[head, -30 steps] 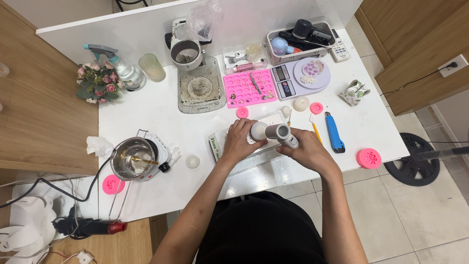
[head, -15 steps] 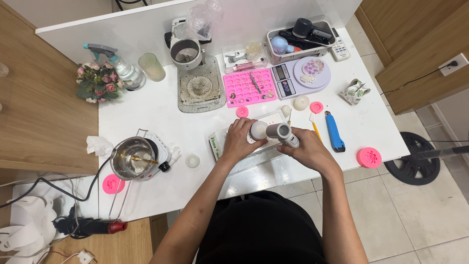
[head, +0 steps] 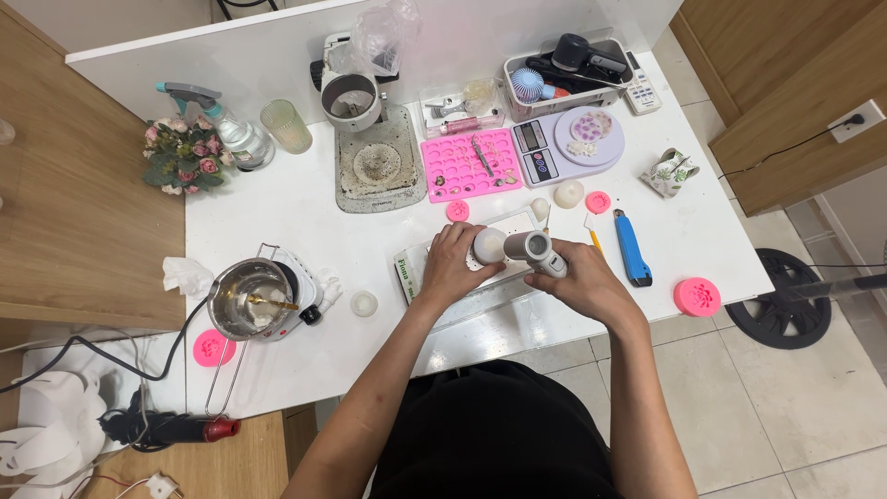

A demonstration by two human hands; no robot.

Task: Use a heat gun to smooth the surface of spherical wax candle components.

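fingers of the left hand (head: 455, 263) wrap a white rounded piece (head: 489, 244), while the right hand (head: 580, 282) grips a small grey handheld tool (head: 536, 249) against it, above the white tray (head: 434, 268) at the counter (head: 277, 199) edge; both holds unchanged from a moment ago.

The left hand (head: 453, 266) covers part of the white tray (head: 517, 222); the pink mould's (head: 469, 164) contents are too small to tell.

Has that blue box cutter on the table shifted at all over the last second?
No. The blue box cutter lies just where it did, right of the hands and below the kitchen scale, with the same gap to the table edge.
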